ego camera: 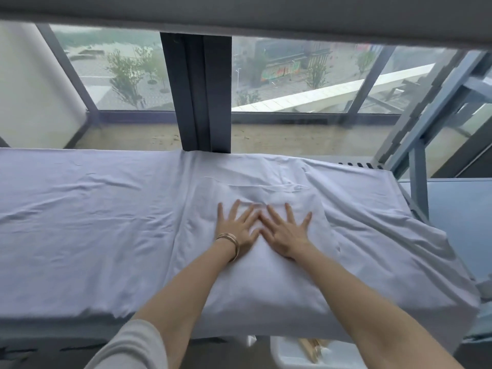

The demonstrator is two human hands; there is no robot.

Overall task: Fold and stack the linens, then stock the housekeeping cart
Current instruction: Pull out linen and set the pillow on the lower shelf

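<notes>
A folded white linen (266, 275) lies on a wide surface covered by a rumpled white sheet (87, 219). My left hand (238, 227), with gold bangles on its wrist, presses flat on the folded piece with fingers spread. Beside it my right hand (286, 230) presses flat too, fingers spread, and the two hands touch at the index fingers near the far part of the fold. Neither hand holds anything.
A large window with a dark grey post (197, 91) runs along the far edge of the surface. Grey metal framing (418, 177) stands at the right. Below the near edge sits a white bin (286, 352) with wooden items in it.
</notes>
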